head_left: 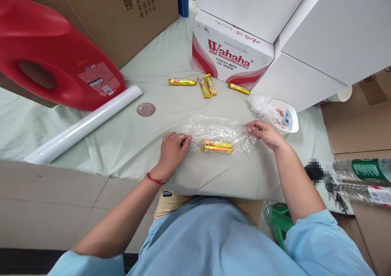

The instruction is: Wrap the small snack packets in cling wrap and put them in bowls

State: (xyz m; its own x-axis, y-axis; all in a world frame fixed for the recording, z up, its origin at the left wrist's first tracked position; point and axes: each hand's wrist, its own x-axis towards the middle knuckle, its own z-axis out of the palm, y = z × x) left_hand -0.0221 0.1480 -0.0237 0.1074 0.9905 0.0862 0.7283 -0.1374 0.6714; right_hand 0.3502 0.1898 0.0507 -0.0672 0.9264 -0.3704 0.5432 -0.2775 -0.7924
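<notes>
A sheet of clear plastic wrap (214,125) lies on the cloth, stretched between my two hands. Two yellow wrapped snack sticks (216,146) rest side by side on it, near its front edge. My left hand (173,149) pinches the wrap's left end, fingers closed. At the other end, my right hand (265,132) grips the gathered wrap between thumb and fingers. Farther back lie more yellow snack sticks: one (182,82) on the left, a pair (207,85) in the middle and one (238,88) by the water carton.
A roll of plastic film (88,123) and a red jug (61,47) are at left, near a round brown disc (146,109). The Wahaha carton (229,51) stands behind. At right are a white bowl (295,123) holding wrappers, some keys (339,198) and plastic bottles (363,170).
</notes>
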